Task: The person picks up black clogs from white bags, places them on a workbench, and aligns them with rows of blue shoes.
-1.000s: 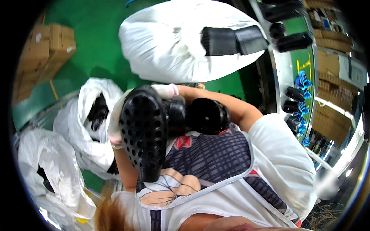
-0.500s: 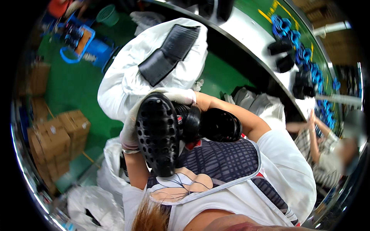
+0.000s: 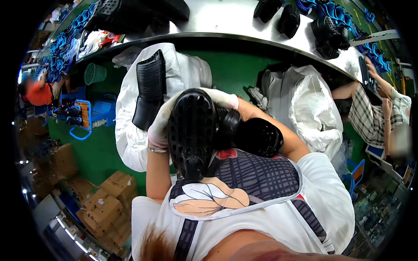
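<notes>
A black shoe (image 3: 191,130) stands nearly upright before my chest, its sole-like face with rows of round dimples turned toward me. My left hand (image 3: 161,123), in a whitish glove, wraps round its left side. My right hand (image 3: 223,99), also gloved, reaches across behind the upper part of the shoe; its fingertips are hidden, so its grip cannot be seen fully. Beside it, against my apron (image 3: 257,176), lies a second black shoe (image 3: 260,138) with small holes, under my right forearm. Between the two sits a dark rounded part whose kind I cannot make out.
Ahead is a white sack (image 3: 130,145) with black ribbed pieces (image 3: 150,78) on top. Further white sacks (image 3: 313,113) stand at the right. A metal worktable (image 3: 226,21) holds black shoes (image 3: 289,21). Cardboard boxes (image 3: 102,209) are at the left; co-workers sit at both sides.
My view has turned, bringing more of the worktable and the right-hand sacks into sight. Both hands keep about the same place around the shoe, which stands a little straighter.
</notes>
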Available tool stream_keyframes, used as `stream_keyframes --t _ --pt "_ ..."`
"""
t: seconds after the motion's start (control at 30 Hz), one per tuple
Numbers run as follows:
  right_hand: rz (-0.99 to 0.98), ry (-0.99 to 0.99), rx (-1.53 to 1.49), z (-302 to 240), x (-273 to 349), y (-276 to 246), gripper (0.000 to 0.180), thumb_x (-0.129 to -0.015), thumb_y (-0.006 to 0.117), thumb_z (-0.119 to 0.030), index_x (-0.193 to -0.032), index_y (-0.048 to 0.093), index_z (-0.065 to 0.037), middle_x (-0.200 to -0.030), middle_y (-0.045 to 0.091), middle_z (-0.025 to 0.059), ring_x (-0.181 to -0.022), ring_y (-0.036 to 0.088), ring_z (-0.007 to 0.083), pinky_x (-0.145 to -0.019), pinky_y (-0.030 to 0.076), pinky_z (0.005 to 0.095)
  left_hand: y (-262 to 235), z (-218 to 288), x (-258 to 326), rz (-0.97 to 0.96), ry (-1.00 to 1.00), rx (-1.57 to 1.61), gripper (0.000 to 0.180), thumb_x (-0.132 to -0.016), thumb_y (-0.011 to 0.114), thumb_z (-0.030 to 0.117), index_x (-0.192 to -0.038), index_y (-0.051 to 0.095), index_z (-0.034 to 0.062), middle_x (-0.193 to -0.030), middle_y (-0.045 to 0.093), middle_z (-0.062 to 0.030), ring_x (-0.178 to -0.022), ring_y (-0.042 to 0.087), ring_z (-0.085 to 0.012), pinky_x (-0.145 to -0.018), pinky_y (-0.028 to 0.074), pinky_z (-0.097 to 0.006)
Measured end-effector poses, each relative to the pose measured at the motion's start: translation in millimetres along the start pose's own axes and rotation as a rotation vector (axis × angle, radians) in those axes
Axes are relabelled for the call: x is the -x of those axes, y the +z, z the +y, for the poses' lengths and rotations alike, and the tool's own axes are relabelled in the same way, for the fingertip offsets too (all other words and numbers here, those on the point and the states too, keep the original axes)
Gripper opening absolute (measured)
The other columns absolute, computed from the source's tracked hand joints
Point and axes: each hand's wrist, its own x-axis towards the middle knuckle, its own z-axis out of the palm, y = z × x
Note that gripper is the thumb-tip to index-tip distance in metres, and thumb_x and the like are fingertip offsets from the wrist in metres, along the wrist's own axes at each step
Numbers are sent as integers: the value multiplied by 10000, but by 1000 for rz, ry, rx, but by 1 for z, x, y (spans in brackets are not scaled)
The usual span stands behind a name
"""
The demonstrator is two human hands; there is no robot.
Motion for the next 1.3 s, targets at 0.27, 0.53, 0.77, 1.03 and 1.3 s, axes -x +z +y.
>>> stream_keyframes --t 0.27,0.53,0.77,1.03,1.3 --pt "122 14 -225 -57 23 -86 469 -887 627 -198 -1285 534 33 -1208 600 67 -1064 564 117 -912 455 265 50 7 -102 -32 -123 129 799 -856 629 498 -1390 394 -48 -1362 504 -134 -1230 506 -214 -1061 388 -355" --pt "238 -353 172 -162 76 -70 400 -866 624 -167 -1214 583 27 -1127 635 64 -1008 581 111 -879 472 252 70 25 -182 -71 -93 46 844 -842 633 522 -1406 366 -45 -1374 488 -136 -1228 500 -207 -1057 390 -352" --pt "159 -182 -52 -188 -11 -166 325 -879 599 -166 -1143 624 22 -1078 650 58 -972 589 98 -845 482 244 35 46 -273 -70 -100 129 815 -830 640 543 -1357 435 -45 -1284 563 -127 -1138 558 -195 -998 448 -341" --pt "125 -73 48 -259 -130 -277 265 -898 564 -167 -1054 672 18 -1020 666 50 -933 599 83 -804 490 236 -35 89 -402 -95 -45 289 761 -874 601 523 -1365 430 -33 -1276 569 -137 -1142 564 -215 -996 453 -364" --pt "410 -21 343 -317 -203 -353 596 -859 615 -352 -1338 508 -12 -1206 596 81 -1092 539 147 -970 408 283 -75 88 -480 165 -63 501 650 -912 524 555 -1297 506 32 -1188 605 -106 -1035 599 -195 -895 508 -354"
